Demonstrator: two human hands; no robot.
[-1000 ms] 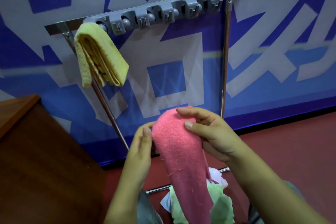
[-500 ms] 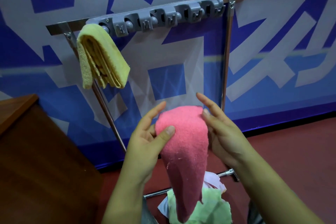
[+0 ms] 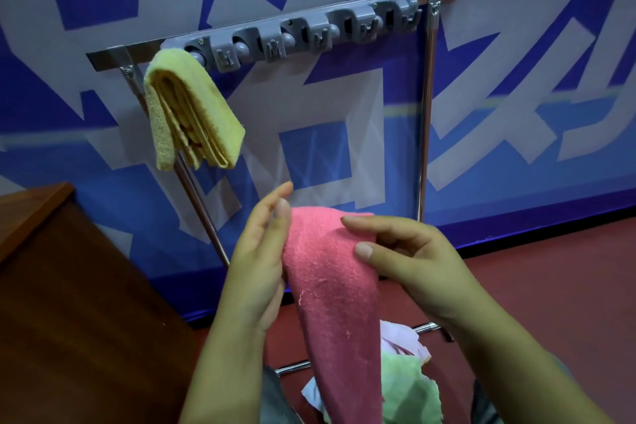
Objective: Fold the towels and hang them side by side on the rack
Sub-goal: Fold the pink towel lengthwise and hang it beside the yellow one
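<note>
A pink towel [image 3: 335, 303] hangs folded lengthwise in front of me, its folded top held up between both hands. My right hand [image 3: 409, 262] pinches its top right edge with thumb and fingers. My left hand [image 3: 260, 258] supports its left side, fingers extended along the cloth. A folded yellow towel [image 3: 191, 110] hangs on the left end of the metal rack [image 3: 426, 107], next to a grey bar of hooks and clips [image 3: 303, 33].
A green towel [image 3: 409, 392] and a pale lilac cloth [image 3: 401, 342] lie in a heap on the red floor [image 3: 550, 286] by the rack's bottom bar. A brown wooden cabinet [image 3: 69, 303] stands at the left. A blue and white wall [image 3: 516, 79] is behind the rack.
My right hand has shifted from flat against the pink towel's right side to pinching its top. My left thumb has come off the front and the fingers now lie along the left side.
</note>
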